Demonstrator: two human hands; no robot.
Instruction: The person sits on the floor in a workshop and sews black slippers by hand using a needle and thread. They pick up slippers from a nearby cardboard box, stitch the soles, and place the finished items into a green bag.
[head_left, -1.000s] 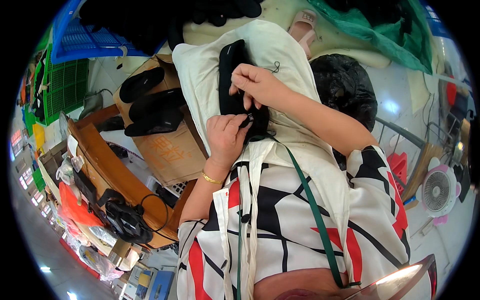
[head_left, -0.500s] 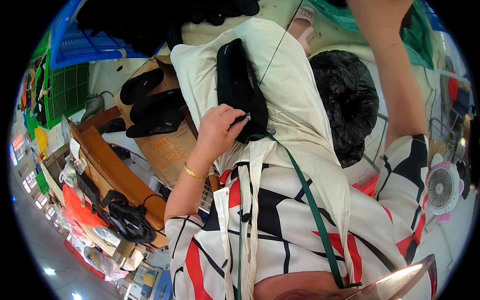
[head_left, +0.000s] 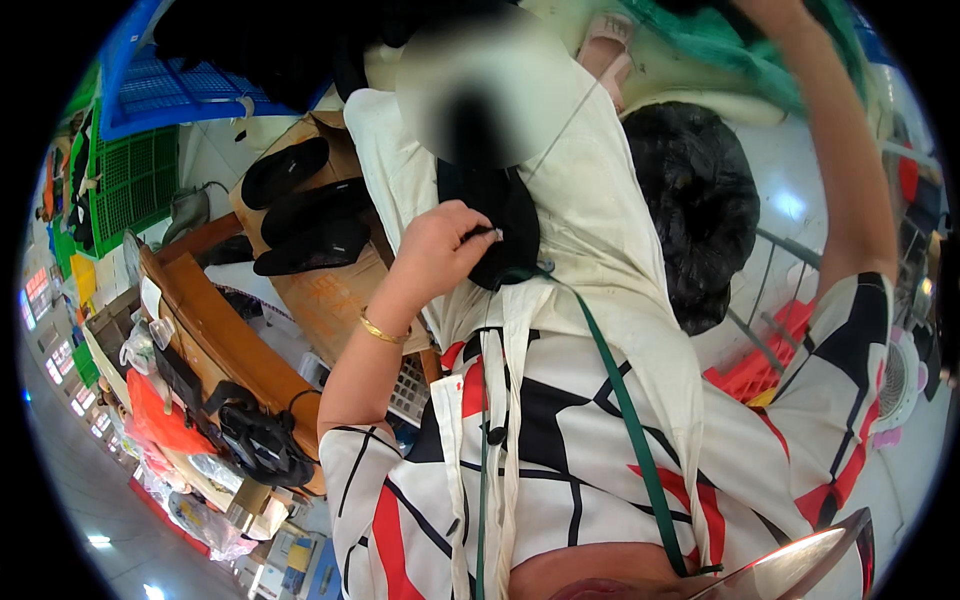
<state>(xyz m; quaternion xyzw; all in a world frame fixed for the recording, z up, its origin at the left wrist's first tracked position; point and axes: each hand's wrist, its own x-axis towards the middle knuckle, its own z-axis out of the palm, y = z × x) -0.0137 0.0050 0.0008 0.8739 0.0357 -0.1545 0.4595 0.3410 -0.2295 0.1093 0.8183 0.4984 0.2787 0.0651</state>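
Note:
A black cloth shoe [head_left: 515,215] lies on the white cloth [head_left: 610,230] over my lap. My left hand [head_left: 440,250] is closed at the shoe's near end, thumb and forefinger pinched together. A small shiny piece shows at those fingers, too small to make out. The far part of the shoe sits behind a blurred round patch. From the shoe's side a thin dark thread [head_left: 572,124] runs up and to the right. My right hand [head_left: 778,14] is raised at the top right edge, arm stretched out; its fingers are cut off by the picture's rim.
Several black shoes [head_left: 320,210] rest on a cardboard box [head_left: 320,300] to the left, beside a wooden bench [head_left: 235,345]. A black plastic bag [head_left: 690,170] stands at my right. Blue [head_left: 215,97] and green crates [head_left: 135,185] are far left; a pale pink shoe [head_left: 605,58] lies ahead.
My right arm has swung outward to the right, its hand staying near the top edge. My left hand stays at the shoe. A blurred round patch now covers the shoe's far part.

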